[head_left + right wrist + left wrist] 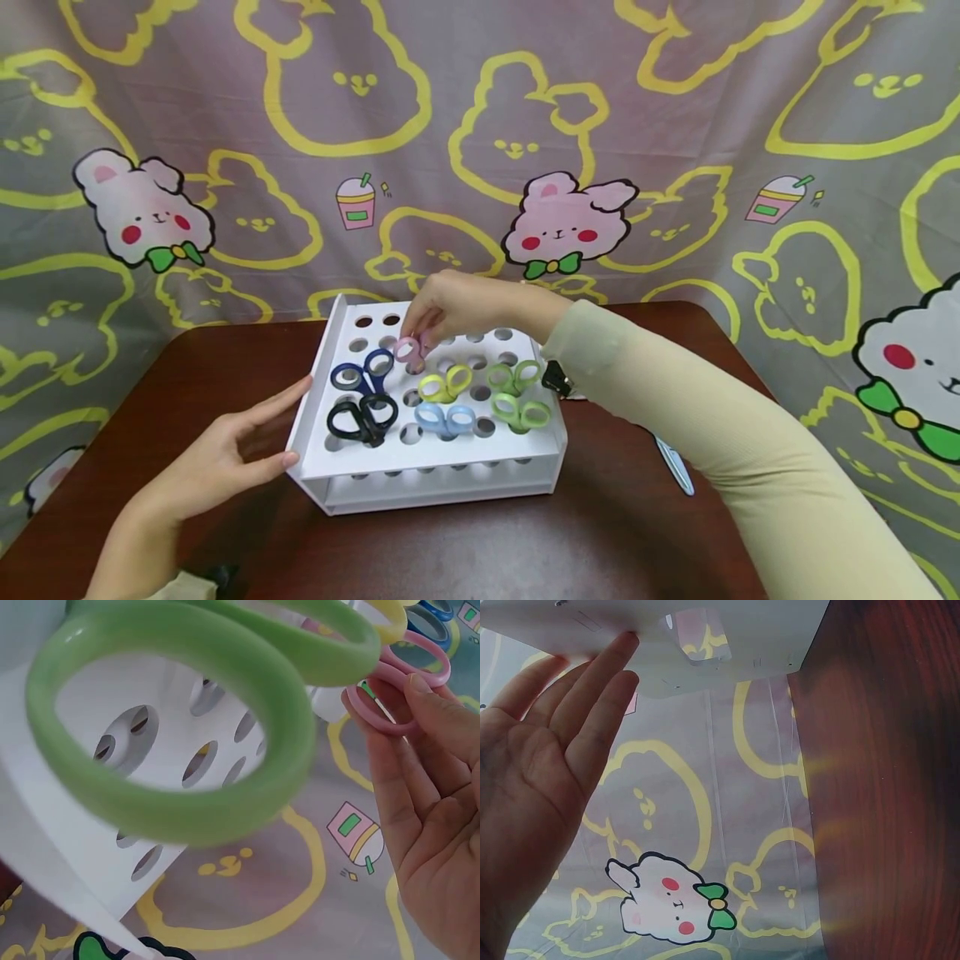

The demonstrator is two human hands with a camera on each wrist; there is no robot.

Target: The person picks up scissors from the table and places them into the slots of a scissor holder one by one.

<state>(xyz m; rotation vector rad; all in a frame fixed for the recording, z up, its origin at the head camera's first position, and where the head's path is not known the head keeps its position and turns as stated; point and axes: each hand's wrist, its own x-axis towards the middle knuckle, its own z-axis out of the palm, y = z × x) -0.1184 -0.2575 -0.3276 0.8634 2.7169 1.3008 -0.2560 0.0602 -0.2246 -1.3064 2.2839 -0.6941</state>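
Observation:
A white rack point(450, 458) with rows of round holes stands on the table. Pink scissors point(407, 350) sit in its left-middle part, one handle loop pinched by my right hand point(442, 304); in the right wrist view the thumb and fingers close on the pink scissors point(386, 724). My left hand point(217, 458) touches the rack's left side with straight fingers, and the left wrist view shows its fingertips at the white panel point(757, 637). Handles-up around the pink pair are dark blue scissors point(367, 372), black scissors point(363, 419), yellow scissors point(447, 385), light blue scissors point(446, 419) and two green pairs point(521, 411).
On the table point(600, 533), right of the rack, lies a light blue slim object point(675, 467), partly behind my right sleeve point(675, 400). A small black item point(555, 379) is by the rack's right side. A patterned curtain point(420, 167) hangs behind the table.

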